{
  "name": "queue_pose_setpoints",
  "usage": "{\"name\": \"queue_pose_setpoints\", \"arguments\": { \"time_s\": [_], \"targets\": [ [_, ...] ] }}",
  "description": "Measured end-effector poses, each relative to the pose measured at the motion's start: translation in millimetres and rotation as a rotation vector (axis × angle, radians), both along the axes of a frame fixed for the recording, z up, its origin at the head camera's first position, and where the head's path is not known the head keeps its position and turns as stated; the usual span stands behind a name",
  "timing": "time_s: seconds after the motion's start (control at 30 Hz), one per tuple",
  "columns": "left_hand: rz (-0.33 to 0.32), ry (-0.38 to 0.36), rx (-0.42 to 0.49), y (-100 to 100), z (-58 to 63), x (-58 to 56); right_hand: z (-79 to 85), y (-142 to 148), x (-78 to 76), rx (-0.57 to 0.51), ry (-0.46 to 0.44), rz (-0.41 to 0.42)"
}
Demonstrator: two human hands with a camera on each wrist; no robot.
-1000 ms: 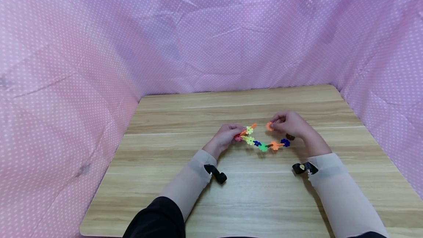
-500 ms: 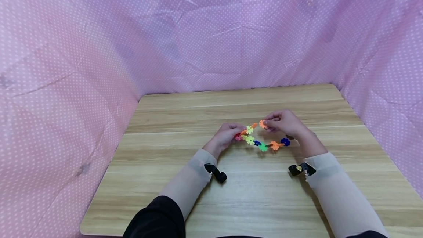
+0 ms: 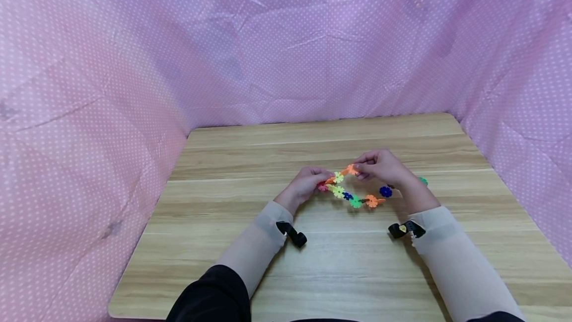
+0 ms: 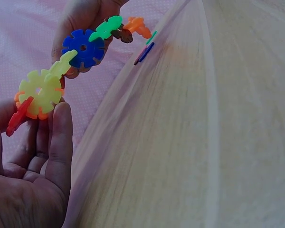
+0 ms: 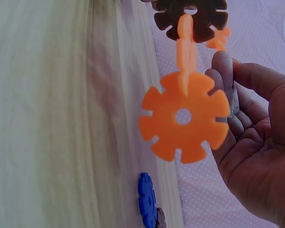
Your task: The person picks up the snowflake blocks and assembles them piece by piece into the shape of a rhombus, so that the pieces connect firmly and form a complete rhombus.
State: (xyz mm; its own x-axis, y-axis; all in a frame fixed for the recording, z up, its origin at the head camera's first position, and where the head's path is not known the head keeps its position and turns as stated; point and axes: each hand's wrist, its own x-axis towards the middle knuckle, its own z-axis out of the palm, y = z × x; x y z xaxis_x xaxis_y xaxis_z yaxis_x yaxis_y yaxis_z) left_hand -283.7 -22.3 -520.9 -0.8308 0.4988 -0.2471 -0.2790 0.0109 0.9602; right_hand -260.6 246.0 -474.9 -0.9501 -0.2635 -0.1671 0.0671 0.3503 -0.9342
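A chain of slotted plastic snowflake discs (image 3: 338,192) hangs between my hands in a bent line of yellow, blue, green, brown and orange. My left hand (image 3: 306,185) pinches it near a red disc (image 4: 20,115) at its left bend. My right hand (image 3: 384,167) pinches an orange disc (image 3: 352,169) right against the upper branch's end. In the right wrist view, the lower branch's orange end disc (image 5: 183,123) looms close to the camera, in front of my right fingers. The left wrist view shows a blue disc (image 4: 83,48) of the chain in front of my right hand.
Loose discs lie on the wooden table (image 3: 313,272): a blue one (image 3: 386,192) below my right hand, a brown one partly hidden beside it, and a green one (image 3: 423,181) beyond my right wrist. Pink dotted cloth (image 3: 286,53) surrounds the table's back and sides.
My right hand has moved left, bringing its orange disc up against the upper branch's end. The lower branch dips slightly. A green disc shows beyond my right wrist. My left hand stays in place.
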Motion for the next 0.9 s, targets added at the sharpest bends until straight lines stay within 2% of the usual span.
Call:
{"name": "queue_pose_setpoints", "arguments": {
  "time_s": [0.43,0.7,0.9],
  "targets": [
    [-0.011,0.000,-0.010,-1,-0.5,-0.1,-2.7,-8,-1.0,-0.002,-0.019,-0.025],
    [0.032,-0.015,0.019,3,-1.6,1.6,-7.3,-9,-3.3,-0.055,-0.018,-0.015],
    [0.084,-0.040,-0.001,3,0.7,1.7,-9.6,-12,-3.8,-0.051,-0.002,-0.018]
  ]
}}
